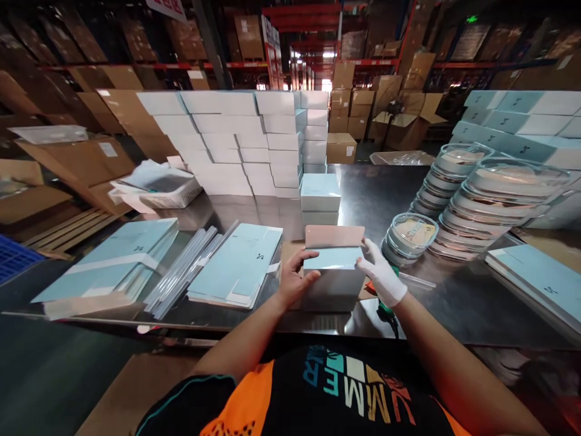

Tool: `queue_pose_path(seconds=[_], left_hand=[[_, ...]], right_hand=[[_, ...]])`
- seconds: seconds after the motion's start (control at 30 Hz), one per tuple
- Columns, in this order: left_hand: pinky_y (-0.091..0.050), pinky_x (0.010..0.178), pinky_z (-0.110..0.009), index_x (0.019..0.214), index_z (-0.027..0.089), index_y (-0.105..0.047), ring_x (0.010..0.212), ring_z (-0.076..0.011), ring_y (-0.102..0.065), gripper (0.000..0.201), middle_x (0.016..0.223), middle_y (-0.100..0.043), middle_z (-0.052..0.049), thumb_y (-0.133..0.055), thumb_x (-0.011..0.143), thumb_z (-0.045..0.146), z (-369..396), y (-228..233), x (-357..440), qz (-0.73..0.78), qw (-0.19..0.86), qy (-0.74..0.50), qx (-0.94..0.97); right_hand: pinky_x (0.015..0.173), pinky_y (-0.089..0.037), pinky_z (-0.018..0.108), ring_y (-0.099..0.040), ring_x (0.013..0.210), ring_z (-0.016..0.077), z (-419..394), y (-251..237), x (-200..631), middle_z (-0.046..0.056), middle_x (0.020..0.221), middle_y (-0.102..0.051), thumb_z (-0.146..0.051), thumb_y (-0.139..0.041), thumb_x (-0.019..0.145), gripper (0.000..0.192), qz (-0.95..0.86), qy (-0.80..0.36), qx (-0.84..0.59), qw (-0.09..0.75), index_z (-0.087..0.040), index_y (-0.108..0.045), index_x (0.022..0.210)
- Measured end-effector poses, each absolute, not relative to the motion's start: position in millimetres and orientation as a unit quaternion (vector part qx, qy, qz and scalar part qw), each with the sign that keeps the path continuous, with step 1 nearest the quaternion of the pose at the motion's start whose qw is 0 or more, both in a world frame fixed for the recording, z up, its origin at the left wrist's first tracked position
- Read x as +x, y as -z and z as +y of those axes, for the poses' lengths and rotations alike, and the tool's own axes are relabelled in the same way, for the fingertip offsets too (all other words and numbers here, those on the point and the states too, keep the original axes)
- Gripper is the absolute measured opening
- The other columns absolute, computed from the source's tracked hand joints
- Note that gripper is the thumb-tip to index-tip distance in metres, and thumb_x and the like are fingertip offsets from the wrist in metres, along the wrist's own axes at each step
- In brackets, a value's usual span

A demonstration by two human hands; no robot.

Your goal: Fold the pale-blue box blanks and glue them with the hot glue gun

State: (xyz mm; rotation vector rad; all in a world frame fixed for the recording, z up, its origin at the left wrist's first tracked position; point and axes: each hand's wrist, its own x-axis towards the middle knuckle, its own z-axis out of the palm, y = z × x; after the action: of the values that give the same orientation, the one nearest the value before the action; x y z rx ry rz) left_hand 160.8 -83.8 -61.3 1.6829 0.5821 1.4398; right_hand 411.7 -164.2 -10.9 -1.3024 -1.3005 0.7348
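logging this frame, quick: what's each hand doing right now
Left hand: bare, closed on the left side of the light blue box.
Right hand: in a white glove, closed on the same box's right side.

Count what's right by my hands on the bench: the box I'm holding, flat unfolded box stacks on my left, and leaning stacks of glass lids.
Box held by left hand and right hand: 1
Flat box stacks: 2
Glass lid stacks: 2
Total: 5
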Motion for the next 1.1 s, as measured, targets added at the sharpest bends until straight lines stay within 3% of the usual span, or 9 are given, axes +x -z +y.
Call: queue_pose_path(seconds=[0.13,0.23,0.33,0.47,0.57,0.73,0.9,1.0,1.1], left_hand=[[-0.055,0.11,-0.043,0.11,0.019,-0.078,0.126,-0.0318,-0.07,0.061,0.125,-0.073,-0.014,-0.086,0.084,0.073,-83.3,59.6,159.4,0.217,0.412,-0.551,0.693],[-0.053,0.116,-0.044,0.109,0.02,-0.07,0.136,-0.0299,-0.067,0.054,0.138,-0.069,-0.015,-0.093,0.083,0.062,-83.7,59.6,164.5,0.163,0.42,-0.593,0.667],[-0.057,0.112,-0.044,0.119,0.023,-0.065,0.129,-0.0264,-0.071,0.061,0.131,-0.073,-0.012,-0.096,0.081,0.058,-80.5,56.4,166.1,0.122,0.429,-0.629,0.637],[-0.056,0.115,-0.049,0.113,0.021,-0.08,0.127,-0.0284,-0.071,0.044,0.123,-0.077,-0.014,-0.087,0.091,0.059,-71.7,42.3,152.8,0.072,0.321,-0.558,0.762],[-0.053,0.119,-0.051,0.118,0.024,-0.085,0.131,-0.0288,-0.069,0.034,0.13,-0.08,-0.013,-0.078,0.1,0.052,-66.5,29.2,141.6,0.014,0.257,-0.485,0.836],[-0.05,0.126,-0.048,0.133,0.024,-0.08,0.143,-0.0281,-0.065,0.036,0.144,-0.076,-0.012,-0.076,0.104,0.044,-68.2,15.9,134.6,-0.036,0.198,-0.413,0.888],[-0.056,0.122,-0.046,0.136,0.017,-0.076,0.147,-0.0281,-0.063,0.032,0.135,-0.081,-0.014,-0.07,0.107,0.031,-79.3,14.8,136.3,-0.072,0.133,-0.471,0.869],[-0.055,0.124,-0.053,0.14,0.024,-0.074,0.152,-0.0302,-0.06,0.034,0.134,-0.081,-0.01,-0.068,0.108,0.035,-85.0,21.2,137.9,-0.061,0.131,-0.482,0.864],[-0.049,0.128,-0.061,0.16,0.028,-0.058,0.164,-0.0343,-0.044,0.056,0.155,-0.068,-0.015,-0.067,0.108,0.048,-84.9,35.8,132.4,-0.009,0.159,-0.509,0.846]], right_hand=[[0.114,-0.056,0.05,-0.07,0.125,0.0324,-153.1,3.0,398.6,0.011,0.133,-0.076,-0.051,-0.07,0.093,0.043,-0.622,-0.281,-0.515,0.519,-0.023,-0.069,0.125],[0.122,-0.05,0.053,-0.066,0.136,0.0373,-157.3,3.9,414.4,0.016,0.143,-0.072,-0.06,-0.084,0.084,0.058,-0.65,-0.28,-0.486,0.512,-0.023,-0.069,0.126],[0.125,-0.047,0.054,-0.057,0.152,0.0381,-166.4,8.9,429.5,0.018,0.161,-0.061,-0.05,-0.094,0.082,0.06,-0.705,-0.246,-0.438,0.501,-0.024,-0.069,0.13],[0.127,-0.048,0.055,-0.052,0.158,0.0315,-180.5,14.4,429.3,0.013,0.175,-0.048,-0.022,-0.081,0.098,0.039,-0.768,-0.192,-0.382,0.476,-0.031,-0.071,0.135],[0.13,-0.045,0.049,-0.052,0.159,0.0248,-187.3,15.0,419.8,0.005,0.177,-0.046,-0.01,-0.069,0.103,0.049,-0.788,-0.168,-0.36,0.471,-0.039,-0.07,0.143],[0.131,-0.045,0.043,-0.052,0.158,0.0209,-193.9,13.3,408.4,0.0,0.174,-0.05,-0.001,-0.063,0.103,0.062,-0.799,-0.137,-0.36,0.462,-0.045,-0.07,0.147],[0.131,-0.045,0.047,-0.051,0.159,0.0245,-200.5,23.1,413.5,0.001,0.173,-0.051,-0.006,-0.064,0.103,0.063,-0.805,-0.113,-0.366,0.453,-0.045,-0.067,0.151],[0.127,-0.05,0.049,-0.048,0.161,0.0308,-202.1,48.4,416.0,0.01,0.18,-0.04,-0.024,-0.078,0.096,0.083,-0.747,-0.153,-0.454,0.46,-0.038,-0.044,0.17],[0.116,-0.06,0.054,-0.068,0.14,0.038,-198.3,72.8,407.8,0.02,0.158,-0.063,-0.042,-0.089,0.08,0.096,-0.675,-0.242,-0.543,0.437,-0.022,-0.049,0.165]])
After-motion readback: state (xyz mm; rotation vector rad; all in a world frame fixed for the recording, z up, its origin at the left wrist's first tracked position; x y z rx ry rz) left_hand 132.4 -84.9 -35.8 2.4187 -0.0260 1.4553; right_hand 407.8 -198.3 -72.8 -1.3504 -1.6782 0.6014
